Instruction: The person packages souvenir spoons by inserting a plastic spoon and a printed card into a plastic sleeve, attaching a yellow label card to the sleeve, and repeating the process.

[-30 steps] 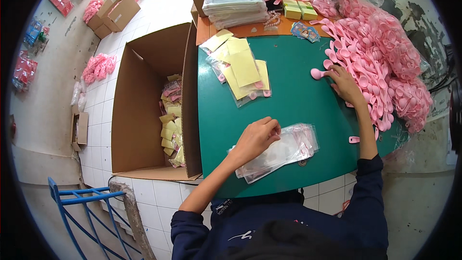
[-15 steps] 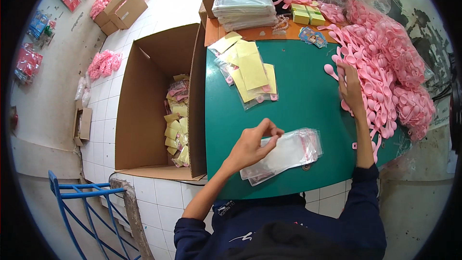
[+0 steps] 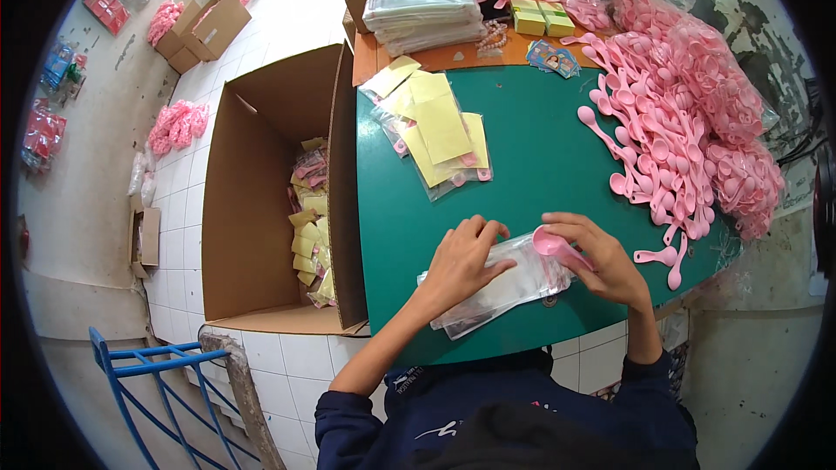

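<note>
My right hand (image 3: 603, 263) is closed on a pink plastic spoon (image 3: 552, 245), holding it over the right end of a small stack of clear plastic bags (image 3: 496, 293). My left hand (image 3: 464, 263) rests over the bags' left part, its thumb spread from the curled fingers; whether the fingertips catch the top bag is unclear. A large heap of pink spoons (image 3: 657, 144) covers the right side of the green table (image 3: 531, 165). Filled bags with yellow cards (image 3: 440, 126) lie at the table's back left.
Left of the table stands a tall open cardboard box (image 3: 270, 235) holding several filled packets. At the back are a stack of clear bags (image 3: 422, 13), yellow card blocks (image 3: 542, 19) and small picture cards (image 3: 552, 59). A blue metal frame (image 3: 157, 361) stands at lower left.
My right hand has come from the spoon heap back to the bags, bringing a pink spoon. My left hand has stayed over the bags, its thumb now farther from the index finger.
</note>
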Tool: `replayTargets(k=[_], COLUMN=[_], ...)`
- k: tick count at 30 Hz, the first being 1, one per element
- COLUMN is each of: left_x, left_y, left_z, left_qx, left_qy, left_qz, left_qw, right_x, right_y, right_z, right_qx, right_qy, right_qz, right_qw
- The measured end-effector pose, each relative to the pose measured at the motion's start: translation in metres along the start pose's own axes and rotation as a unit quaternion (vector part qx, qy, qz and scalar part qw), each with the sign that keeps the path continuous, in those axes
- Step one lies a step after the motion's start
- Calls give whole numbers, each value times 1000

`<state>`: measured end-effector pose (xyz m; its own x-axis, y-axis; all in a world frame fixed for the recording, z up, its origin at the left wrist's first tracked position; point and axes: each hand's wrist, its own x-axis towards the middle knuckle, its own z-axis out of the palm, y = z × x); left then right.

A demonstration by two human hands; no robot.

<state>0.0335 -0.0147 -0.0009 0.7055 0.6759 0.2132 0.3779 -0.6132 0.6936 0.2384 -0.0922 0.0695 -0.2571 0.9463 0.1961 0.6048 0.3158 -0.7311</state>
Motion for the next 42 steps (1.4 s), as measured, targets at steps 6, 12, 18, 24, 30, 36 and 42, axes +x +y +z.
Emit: replayTargets(k=[6,12,18,24,30,36,42], left_x=[-1,0,-2,-4,-6,-6,-10], left_y=[-4,-6,-7,5,9,12,9], left_z=[-2,-19,-32,-39,-38,-32,-25], left_qx=[-35,-232,-393,-405,-414,-450,-360], left_qy=[-14,-33,-66,-68,-74,-85,-132], left_qz=[-21,-78,-158,-169,-177,-165,-128], left_qw=[999,969,904,896,890,874,915], right_x=[-16,-24,-14,0,6,11,9], right_y=[5,9,-1,-2,-11,-17,-18], right_z=[-2,3,-5,14,25,32,35], right_qx=[8,-47,-86,110,213,155,155], right_qy=[2,-48,4,223,311,289,222], right_qz=[116,167,54,195,146,140,125], right_qw=[993,984,995,949,915,934,954])
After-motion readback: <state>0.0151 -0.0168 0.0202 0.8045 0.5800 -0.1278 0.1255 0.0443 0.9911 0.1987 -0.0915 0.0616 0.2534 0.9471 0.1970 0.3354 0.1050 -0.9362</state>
